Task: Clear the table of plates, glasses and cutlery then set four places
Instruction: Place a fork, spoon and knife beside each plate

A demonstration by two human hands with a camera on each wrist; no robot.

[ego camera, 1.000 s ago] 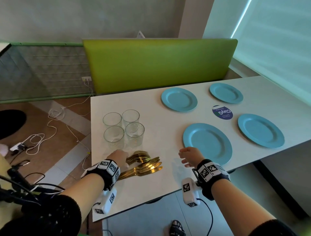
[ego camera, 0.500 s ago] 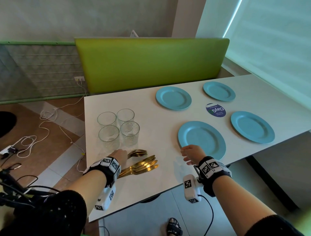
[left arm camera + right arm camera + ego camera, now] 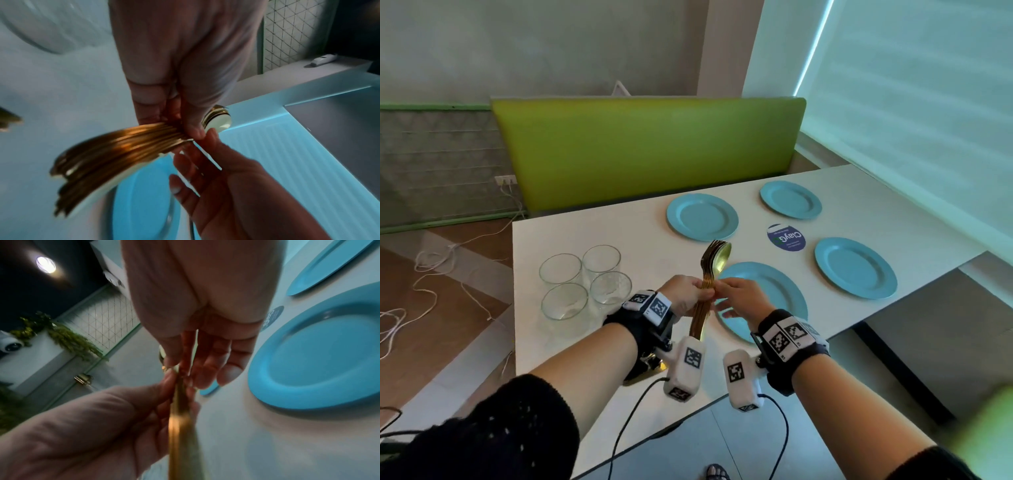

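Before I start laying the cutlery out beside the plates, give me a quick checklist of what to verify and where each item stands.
1. Cutlery bundle gripped firmly: ok, the left hand is curled round the handles.
2. Right hand ready to draw one piece: ok, its fingertips are at the bundle, fingers mostly straight.
3. Four blue plates set out: ok, near plate, right plate, far left plate, far right plate.
4. Four glasses placed at settings: not ok, they are clustered at the table's left end.
5. Enough pieces for four places: cannot tell, the bundle is too tight to count.
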